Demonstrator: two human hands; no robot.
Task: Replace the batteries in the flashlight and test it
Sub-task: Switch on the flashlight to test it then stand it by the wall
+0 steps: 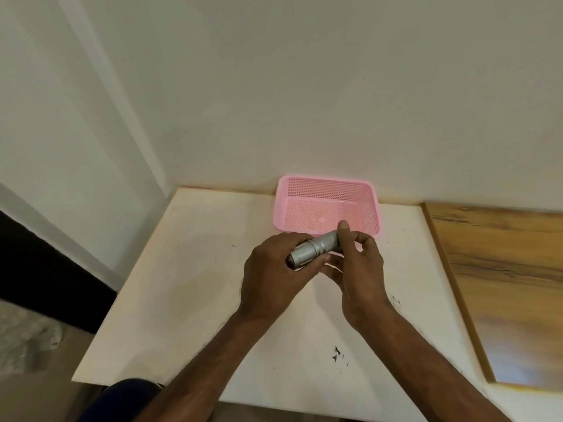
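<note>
A silver metal flashlight [316,247] lies slanted between both hands above the white table [189,284], its wider head end pointing down-left. My left hand [271,275] grips the head end, fingers curled round it. My right hand [361,266] holds the knurled tail end, thumb pressed on top and fingers wrapped underneath. The tail tip is hidden behind my right thumb. No batteries are in view.
A pink perforated plastic basket [285,197] stands against the wall just beyond the hands. A wooden board [499,269] lies along the table's right side. Small dark specks mark the tabletop near the front edge. A wall rises behind the table.
</note>
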